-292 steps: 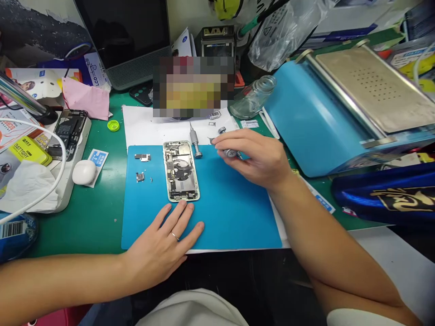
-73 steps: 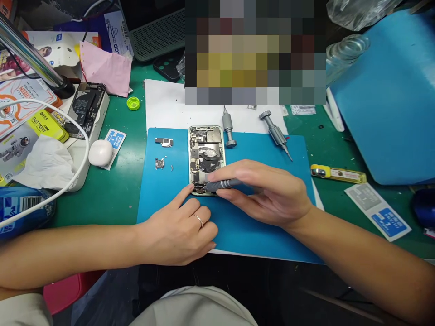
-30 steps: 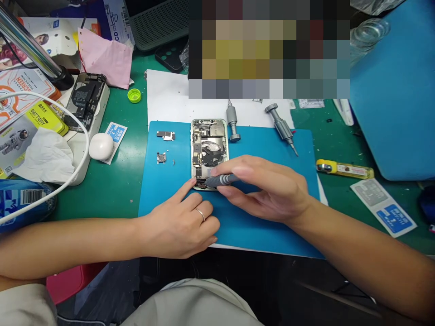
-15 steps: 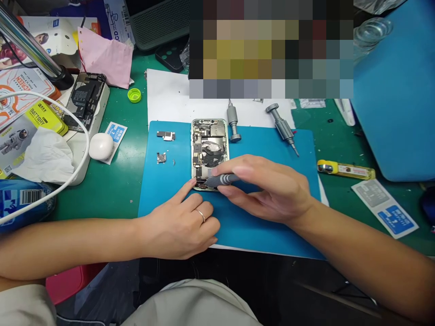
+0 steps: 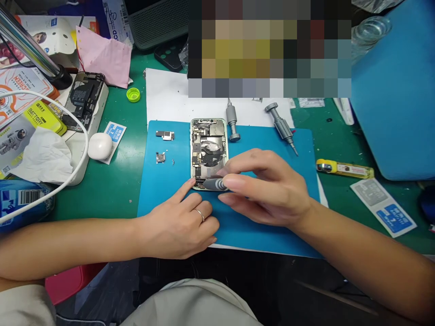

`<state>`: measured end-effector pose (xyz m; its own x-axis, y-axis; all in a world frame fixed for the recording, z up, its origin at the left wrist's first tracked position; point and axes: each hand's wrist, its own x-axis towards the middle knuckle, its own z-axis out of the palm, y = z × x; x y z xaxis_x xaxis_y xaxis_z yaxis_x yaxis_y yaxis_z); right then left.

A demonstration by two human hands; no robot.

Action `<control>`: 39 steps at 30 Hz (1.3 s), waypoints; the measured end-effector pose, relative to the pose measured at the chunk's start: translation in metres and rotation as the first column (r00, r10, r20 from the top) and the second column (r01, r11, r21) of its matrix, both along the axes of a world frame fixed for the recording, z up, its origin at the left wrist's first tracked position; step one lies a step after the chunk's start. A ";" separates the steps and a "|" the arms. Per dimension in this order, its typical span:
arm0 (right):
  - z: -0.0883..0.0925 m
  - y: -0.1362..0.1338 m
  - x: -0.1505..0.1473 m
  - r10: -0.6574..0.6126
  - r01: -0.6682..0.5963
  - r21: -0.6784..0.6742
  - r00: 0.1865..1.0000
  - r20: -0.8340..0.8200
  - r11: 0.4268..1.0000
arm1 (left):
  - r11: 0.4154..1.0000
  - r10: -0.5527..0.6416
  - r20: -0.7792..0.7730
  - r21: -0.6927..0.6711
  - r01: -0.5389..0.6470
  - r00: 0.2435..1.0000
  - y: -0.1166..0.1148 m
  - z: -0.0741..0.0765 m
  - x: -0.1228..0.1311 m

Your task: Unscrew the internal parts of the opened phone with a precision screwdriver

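Note:
An opened smartphone (image 5: 210,149) lies on a blue mat, its internal boards exposed. My left hand (image 5: 181,219) presses its index fingertip against the phone's lower left edge; the other fingers are curled. Over the phone's lower end, my right hand (image 5: 272,188) pinches a grey precision screwdriver (image 5: 215,184) between thumb and fingers. The screwdriver lies nearly flat, its tip pointing left toward the phone's bottom; contact is too small to tell. Left of the phone are a small metal bracket (image 5: 165,135), a shield plate (image 5: 161,157) and a tiny metal part (image 5: 173,161).
Two more grey screwdrivers, one upright in view (image 5: 232,121) and one slanted (image 5: 282,129), lie beyond my right hand. A yellow utility knife (image 5: 345,169) is at the right. Another opened phone (image 5: 83,99), a white charger case (image 5: 100,146) and a cable (image 5: 86,117) crowd the left.
My right fingers have shifted their grip on the screwdriver, the forefinger and thumb rolling round the handle. My left hand stays pressed on the phone.

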<state>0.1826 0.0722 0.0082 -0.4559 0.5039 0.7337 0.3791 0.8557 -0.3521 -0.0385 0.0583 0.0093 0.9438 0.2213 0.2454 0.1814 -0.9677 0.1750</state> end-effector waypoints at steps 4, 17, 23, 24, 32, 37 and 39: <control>0.001 0.002 -0.001 0.102 -0.102 0.007 0.995 0.002 0.995 | 1.000 0.000 0.006 -0.006 0.000 1.000 0.000 0.000 0.000; 0.002 0.002 -0.003 0.103 -0.103 -0.041 0.995 0.005 0.994 | 1.000 0.004 0.004 -0.009 -0.004 1.000 0.000 0.000 0.001; 0.001 0.000 -0.003 0.042 -0.041 -0.024 0.999 0.005 0.999 | 1.000 0.003 0.000 0.000 -0.003 1.000 -0.001 0.000 0.000; 0.002 0.000 -0.004 0.058 -0.058 -0.030 0.998 0.000 0.998 | 1.000 0.002 0.003 -0.006 -0.002 1.000 -0.001 -0.001 0.000; 0.000 0.002 -0.007 0.055 -0.057 -0.073 0.998 -0.034 0.996 | 1.000 -0.003 -0.002 -0.010 0.003 1.000 -0.001 -0.001 0.000; 0.000 0.001 -0.005 0.092 -0.095 -0.096 0.995 -0.030 0.991 | 1.000 0.005 0.004 0.002 -0.005 1.000 -0.001 -0.001 0.000; 0.001 0.001 -0.005 0.093 -0.097 -0.112 0.995 -0.040 0.989 | 1.000 0.010 0.010 -0.004 -0.010 1.000 -0.001 -0.001 -0.001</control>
